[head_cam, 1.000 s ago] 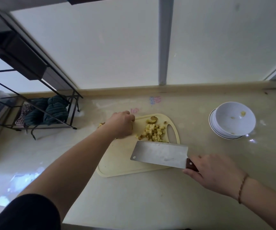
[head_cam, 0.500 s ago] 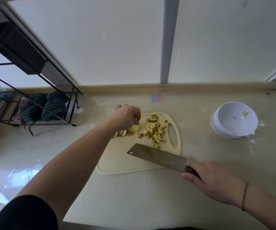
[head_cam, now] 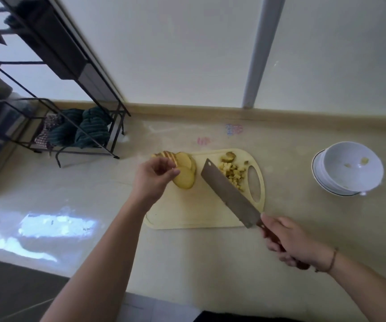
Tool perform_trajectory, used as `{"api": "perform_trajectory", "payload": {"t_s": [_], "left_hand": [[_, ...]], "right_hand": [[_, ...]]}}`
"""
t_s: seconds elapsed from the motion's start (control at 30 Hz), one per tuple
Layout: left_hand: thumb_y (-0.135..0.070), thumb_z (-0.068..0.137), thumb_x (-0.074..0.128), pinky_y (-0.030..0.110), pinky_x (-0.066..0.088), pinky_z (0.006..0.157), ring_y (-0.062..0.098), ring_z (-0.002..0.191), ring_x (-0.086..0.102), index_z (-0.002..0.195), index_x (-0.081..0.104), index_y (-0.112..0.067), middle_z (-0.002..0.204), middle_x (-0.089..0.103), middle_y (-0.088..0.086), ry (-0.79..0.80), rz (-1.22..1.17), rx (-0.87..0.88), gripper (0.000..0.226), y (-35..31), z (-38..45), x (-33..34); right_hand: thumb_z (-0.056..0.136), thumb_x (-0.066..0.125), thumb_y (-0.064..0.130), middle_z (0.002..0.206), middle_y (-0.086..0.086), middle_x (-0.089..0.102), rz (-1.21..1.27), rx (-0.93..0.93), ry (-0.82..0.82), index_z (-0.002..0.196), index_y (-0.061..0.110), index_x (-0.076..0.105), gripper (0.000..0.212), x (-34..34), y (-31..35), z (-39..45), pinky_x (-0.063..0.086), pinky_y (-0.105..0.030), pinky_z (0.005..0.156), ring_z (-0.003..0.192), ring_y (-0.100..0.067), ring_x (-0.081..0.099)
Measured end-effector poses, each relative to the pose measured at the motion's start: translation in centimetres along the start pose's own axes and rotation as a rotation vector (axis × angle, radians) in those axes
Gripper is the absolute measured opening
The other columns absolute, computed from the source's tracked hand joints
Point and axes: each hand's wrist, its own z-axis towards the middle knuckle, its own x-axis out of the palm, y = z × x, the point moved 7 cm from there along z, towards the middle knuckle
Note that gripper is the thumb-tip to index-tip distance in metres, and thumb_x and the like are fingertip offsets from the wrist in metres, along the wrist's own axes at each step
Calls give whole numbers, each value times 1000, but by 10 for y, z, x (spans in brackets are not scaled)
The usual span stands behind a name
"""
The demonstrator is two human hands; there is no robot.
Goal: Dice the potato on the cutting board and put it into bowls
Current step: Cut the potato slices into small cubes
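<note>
Steel cleaver (head_cam: 230,192) sat gripped in the right hand (head_cam: 289,242) over the cutting board (head_cam: 201,212); the left hand (head_cam: 153,178) pinched a potato slice (head_cam: 184,180) beside diced potato (head_cam: 232,174).

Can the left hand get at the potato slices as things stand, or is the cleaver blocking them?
Probably yes. The left hand already pinches one of the potato slices, and the cleaver, gripped by the right hand, lies to their right, toward the diced potato.
</note>
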Motion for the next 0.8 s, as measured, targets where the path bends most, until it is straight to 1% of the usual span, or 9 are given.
{"api": "perform_trajectory", "payload": {"t_s": [0.2,0.3,0.33,0.4,0.47,0.57,0.67,0.73,0.8], "left_hand": [[-13,85,82,18,46,67,5,67,55,84,69,-24,76,63,-7,48,177,-43,17,33,-19,27],[-11,85,82,15,45,68,2,69,54,92,71,-19,80,61,-8,20,282,18,15,38,-26,42],[-11,84,82,19,46,74,3,74,56,96,72,-16,86,61,-7,4,333,84,16,39,-29,45],[-17,84,82,34,48,90,17,95,60,103,74,-13,104,63,-2,-20,520,239,21,42,-37,53],[-25,86,79,47,42,97,29,112,56,108,74,-15,117,65,3,-51,663,329,24,47,-50,61],[-31,92,71,49,47,94,26,111,55,103,73,-17,111,68,-1,-49,610,384,18,40,-69,81],[-34,95,68,51,44,96,24,113,53,106,72,-21,113,67,-3,-108,536,313,18,27,-68,105],[-40,97,63,48,36,106,23,124,45,122,65,-23,129,59,-2,-215,466,188,30,22,-61,117],[-51,98,52,43,21,112,20,136,29,140,49,-25,146,40,-2,-320,388,96,49,16,-56,129]], "right_hand": [[82,44,64,54,-3,39,105,18,-3,87,10,46,54,2,6,-2,25,-16,39,36,-13,27],[87,44,62,56,-4,39,100,-15,12,86,10,46,52,9,7,-6,24,-18,40,39,-14,27],[87,44,62,57,-4,39,112,-21,25,85,10,46,52,11,6,-8,24,-18,40,39,-14,27],[85,46,63,58,-5,38,129,-21,44,85,10,46,53,13,2,-11,25,-18,39,39,-14,26],[83,48,69,58,-6,38,128,-18,43,85,9,47,60,14,-4,-13,25,-18,38,39,-14,27],[71,56,78,56,-6,38,124,-69,29,81,11,49,68,16,-3,-14,26,-17,37,37,-14,27],[60,62,83,55,-7,38,106,-166,-4,78,11,51,75,11,8,-11,26,-16,36,36,-14,27],[70,58,78,58,-10,36,94,-231,-32,81,5,48,75,5,18,-9,25,-17,36,37,-13,27],[86,50,67,61,-11,36,91,-282,-34,83,0,45,67,3,29,-7,24,-18,36,39,-13,26]]}}
